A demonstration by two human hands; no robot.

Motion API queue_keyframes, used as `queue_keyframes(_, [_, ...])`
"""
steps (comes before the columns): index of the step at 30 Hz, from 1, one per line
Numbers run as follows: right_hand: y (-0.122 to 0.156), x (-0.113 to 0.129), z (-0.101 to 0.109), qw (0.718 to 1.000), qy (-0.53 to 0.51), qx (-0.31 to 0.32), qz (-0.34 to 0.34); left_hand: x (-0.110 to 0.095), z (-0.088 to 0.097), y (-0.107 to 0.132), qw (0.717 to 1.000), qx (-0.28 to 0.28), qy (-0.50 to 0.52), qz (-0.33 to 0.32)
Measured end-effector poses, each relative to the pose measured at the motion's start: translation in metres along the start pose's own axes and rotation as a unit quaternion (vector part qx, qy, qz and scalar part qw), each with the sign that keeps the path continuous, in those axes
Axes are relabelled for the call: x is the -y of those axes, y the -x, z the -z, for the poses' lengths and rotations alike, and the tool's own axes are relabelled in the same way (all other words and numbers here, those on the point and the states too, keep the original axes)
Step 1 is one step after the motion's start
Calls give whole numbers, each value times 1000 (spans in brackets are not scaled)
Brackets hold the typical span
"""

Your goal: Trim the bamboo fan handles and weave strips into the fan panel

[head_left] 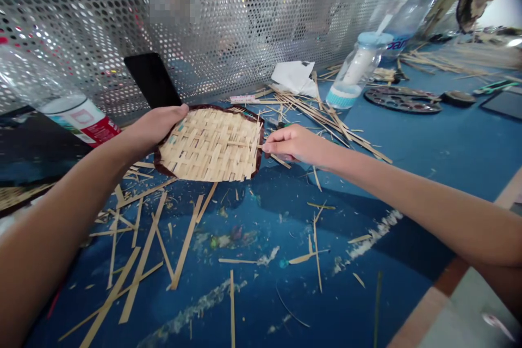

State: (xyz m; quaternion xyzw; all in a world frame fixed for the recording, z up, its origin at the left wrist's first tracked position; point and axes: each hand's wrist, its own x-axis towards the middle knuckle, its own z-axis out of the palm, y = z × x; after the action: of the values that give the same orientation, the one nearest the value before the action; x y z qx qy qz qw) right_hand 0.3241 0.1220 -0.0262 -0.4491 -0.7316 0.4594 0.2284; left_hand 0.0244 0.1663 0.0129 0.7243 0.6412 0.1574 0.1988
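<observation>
A woven bamboo panel (212,144) with a dark brown rim is held up at a tilt above the blue table. My left hand (161,122) grips its upper left edge, the thumb on the rim and the other fingers hidden behind. At the right edge, my right hand (287,142) pinches the end of a thin bamboo strip (244,144) that lies across the weave. Some strip ends stick out along the right side of the panel.
Loose bamboo strips (149,250) litter the blue table (261,304). A phone (153,80) leans on the perforated metal screen (228,27). A labelled bottle (77,114) stands left; a blue-lidded bottle (353,73), white paper (296,77) and a paint palette (402,99) are at right.
</observation>
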Motion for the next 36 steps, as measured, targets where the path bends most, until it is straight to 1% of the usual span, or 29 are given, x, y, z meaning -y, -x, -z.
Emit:
queue_keyframes(2, [0, 1, 1, 1000, 7, -1, 0, -3, 4, 3, 997, -4, -71, -16])
queue_keyframes(3, [0, 2, 1, 1000, 16, -1, -10, -6, 5, 7, 994, -17, -105, -26])
queue_keyframes(5, [1, 4, 1, 999, 37, 8, -30, -15, 2, 18, 979, -49, -186, -74])
queue_keyframes(6, [2, 5, 0, 998, 49, 19, -35, -21, -2, 25, 965, -52, -230, -111])
queue_keyframes(7, [3, 7, -1, 997, 64, 34, -33, -27, -7, 33, 949, -38, -274, -149])
queue_keyframes(8, [5, 9, -3, 995, 81, 49, -28, -32, -12, 42, 934, -5, -311, -175])
queue_keyframes(9, [7, 12, -6, 993, 102, 61, -20, -38, -18, 50, 922, 42, -337, -186])
queue_keyframes(10, [9, 15, -9, 989, 126, 71, -12, -42, -23, 59, 915, 88, -350, -181])
queue_keyframes(11, [13, 18, -13, 985, 154, 80, -5, -45, -27, 66, 914, 125, -349, -166])
queue_keyframes(13, [21, 25, -23, 973, 210, 91, 10, -47, -33, 77, 915, 169, -339, -138])
queue_keyframes(15, [30, 32, -33, 958, 271, 93, 24, -47, -35, 84, 914, 187, -336, -131])
queue_keyframes(18, [43, 39, -42, 921, 382, 62, 35, -50, -37, 89, 903, 200, -360, -120])
queue_keyframes(21, [49, 39, -45, 876, 478, 41, 52, -60, -39, 91, 885, 222, -398, -98])
queue_keyframes(23, [50, 37, -45, 858, 508, 45, 63, -69, -40, 91, 874, 241, -413, -84])
queue_keyframes(28, [51, 35, -42, 843, 528, 61, 85, -91, -44, 86, 852, 292, -432, -41])
queue_keyframes(31, [51, 32, -42, 840, 527, 61, 111, -102, -51, 82, 843, 307, -441, -4])
queue_keyframes(33, [52, 30, -41, 845, 517, 50, 125, -107, -57, 81, 841, 308, -445, 14])
queue_keyframes(36, [50, 27, -36, 869, 470, 68, 138, -108, -65, 79, 851, 301, -431, 17])
